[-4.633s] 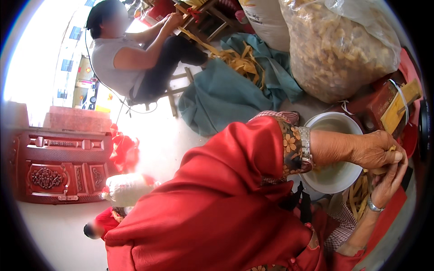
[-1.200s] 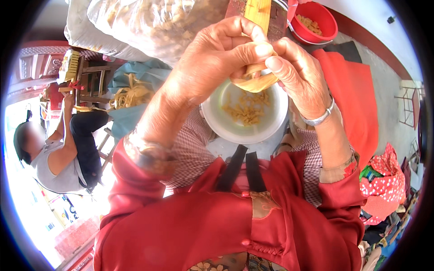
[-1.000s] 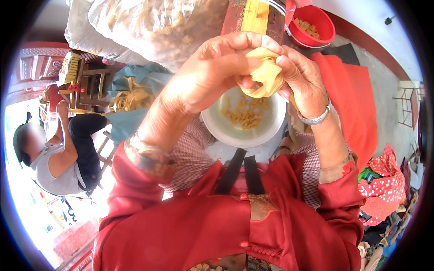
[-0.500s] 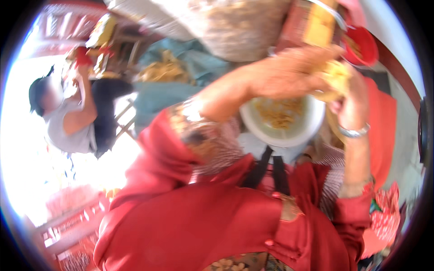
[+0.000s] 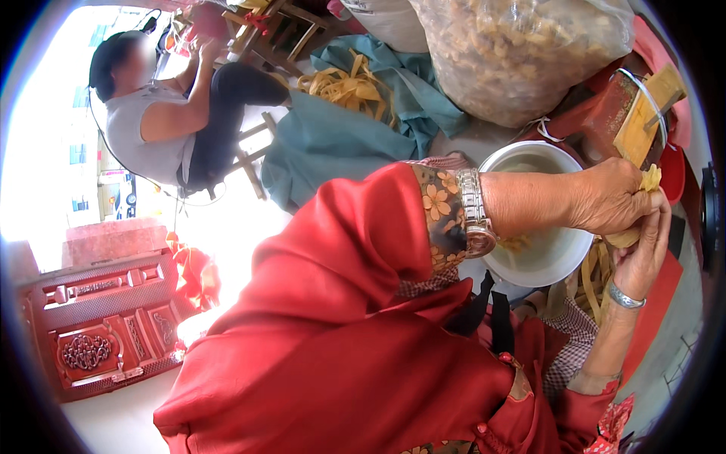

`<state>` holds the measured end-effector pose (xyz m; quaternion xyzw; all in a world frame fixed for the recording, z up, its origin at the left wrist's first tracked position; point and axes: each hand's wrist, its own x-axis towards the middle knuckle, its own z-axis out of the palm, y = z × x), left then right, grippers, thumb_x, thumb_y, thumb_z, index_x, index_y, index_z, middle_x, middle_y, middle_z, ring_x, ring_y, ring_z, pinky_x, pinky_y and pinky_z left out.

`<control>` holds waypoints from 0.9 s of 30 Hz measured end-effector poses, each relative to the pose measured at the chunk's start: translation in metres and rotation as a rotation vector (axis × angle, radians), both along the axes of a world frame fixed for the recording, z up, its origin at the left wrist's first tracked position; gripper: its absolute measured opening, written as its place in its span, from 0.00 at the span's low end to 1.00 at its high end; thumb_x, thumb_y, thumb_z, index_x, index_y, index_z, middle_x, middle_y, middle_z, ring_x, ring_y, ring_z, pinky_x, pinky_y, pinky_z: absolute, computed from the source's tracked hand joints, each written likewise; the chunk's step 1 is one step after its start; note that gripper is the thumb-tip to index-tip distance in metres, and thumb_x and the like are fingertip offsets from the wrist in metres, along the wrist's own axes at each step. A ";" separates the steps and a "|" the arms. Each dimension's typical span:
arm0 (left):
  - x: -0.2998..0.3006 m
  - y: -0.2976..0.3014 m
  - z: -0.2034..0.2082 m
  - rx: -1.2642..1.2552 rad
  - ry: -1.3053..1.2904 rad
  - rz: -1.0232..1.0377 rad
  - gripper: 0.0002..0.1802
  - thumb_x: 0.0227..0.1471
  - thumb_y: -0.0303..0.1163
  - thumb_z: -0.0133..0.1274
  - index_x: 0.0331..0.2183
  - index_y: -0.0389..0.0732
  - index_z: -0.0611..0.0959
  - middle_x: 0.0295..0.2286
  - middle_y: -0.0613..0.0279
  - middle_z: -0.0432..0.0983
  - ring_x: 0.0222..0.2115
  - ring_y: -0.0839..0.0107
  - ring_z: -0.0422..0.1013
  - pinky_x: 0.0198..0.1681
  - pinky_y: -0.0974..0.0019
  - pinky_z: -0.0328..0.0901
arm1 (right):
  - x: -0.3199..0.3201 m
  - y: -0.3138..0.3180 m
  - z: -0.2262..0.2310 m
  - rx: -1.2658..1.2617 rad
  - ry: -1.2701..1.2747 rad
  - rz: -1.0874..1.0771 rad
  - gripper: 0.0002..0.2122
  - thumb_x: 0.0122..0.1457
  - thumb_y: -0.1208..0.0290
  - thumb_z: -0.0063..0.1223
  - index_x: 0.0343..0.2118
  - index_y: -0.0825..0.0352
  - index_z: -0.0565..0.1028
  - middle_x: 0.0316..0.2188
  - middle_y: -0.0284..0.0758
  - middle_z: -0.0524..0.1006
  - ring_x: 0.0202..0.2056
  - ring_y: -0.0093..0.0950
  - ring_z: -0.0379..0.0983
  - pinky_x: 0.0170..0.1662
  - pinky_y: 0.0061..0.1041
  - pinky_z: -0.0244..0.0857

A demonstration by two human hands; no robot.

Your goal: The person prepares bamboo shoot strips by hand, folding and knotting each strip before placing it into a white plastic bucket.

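Note:
My left hand, with a watch on its wrist, is closed round a soft pale-yellow piece of crumpled food. From the other side my right hand, wearing a silver bracelet, grips the same piece. A bit of it sticks out above the fingers; the rest is hidden inside them. Both hands meet just right of a white basin, with my left forearm crossing over it. Cloudy liquid and a few yellow strips show in the basin.
Beyond the basin stand a big clear bag of dried pieces and a wooden block on a reddish stand. Yellow strips lie on a teal cloth. A seated person works at the far left; a carved red panel is nearer.
The view has swung left, so things appear farther right. My hands still hold the yellow piece, now closer together, and my left forearm covers more of the basin.

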<state>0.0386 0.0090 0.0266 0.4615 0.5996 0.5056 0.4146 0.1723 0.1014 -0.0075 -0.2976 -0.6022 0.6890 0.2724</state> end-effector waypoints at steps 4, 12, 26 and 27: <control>0.004 -0.002 -0.003 0.132 -0.245 0.030 0.21 0.55 0.40 0.41 0.25 0.30 0.76 0.20 0.49 0.74 0.24 0.61 0.73 0.28 0.63 0.67 | 0.003 0.006 -0.004 0.073 0.037 -0.035 0.23 0.63 0.57 0.37 0.53 0.70 0.59 0.49 0.36 0.63 0.50 0.26 0.62 0.49 0.22 0.61; -0.002 -0.011 0.014 0.237 -0.689 -0.132 0.21 0.57 0.36 0.38 0.29 0.24 0.73 0.26 0.45 0.70 0.26 0.53 0.70 0.30 0.45 0.72 | 0.026 0.024 -0.012 -0.023 0.097 -0.033 0.29 0.62 0.50 0.30 0.55 0.74 0.58 0.54 0.44 0.61 0.55 0.34 0.59 0.57 0.31 0.52; -0.020 -0.002 0.008 0.070 -1.183 -0.031 0.20 0.56 0.33 0.34 0.30 0.22 0.72 0.23 0.49 0.64 0.19 0.62 0.64 0.33 0.39 0.70 | 0.040 0.026 -0.024 0.136 0.061 0.105 0.10 0.61 0.68 0.43 0.25 0.66 0.65 0.15 0.20 0.56 0.16 0.08 0.45 0.17 0.12 0.38; -0.027 -0.002 0.005 0.103 -1.192 -0.042 0.19 0.56 0.33 0.34 0.31 0.23 0.71 0.24 0.49 0.64 0.18 0.63 0.64 0.33 0.40 0.70 | 0.041 0.025 -0.021 0.127 0.055 0.116 0.10 0.61 0.68 0.43 0.24 0.66 0.65 0.15 0.20 0.56 0.16 0.09 0.45 0.17 0.12 0.38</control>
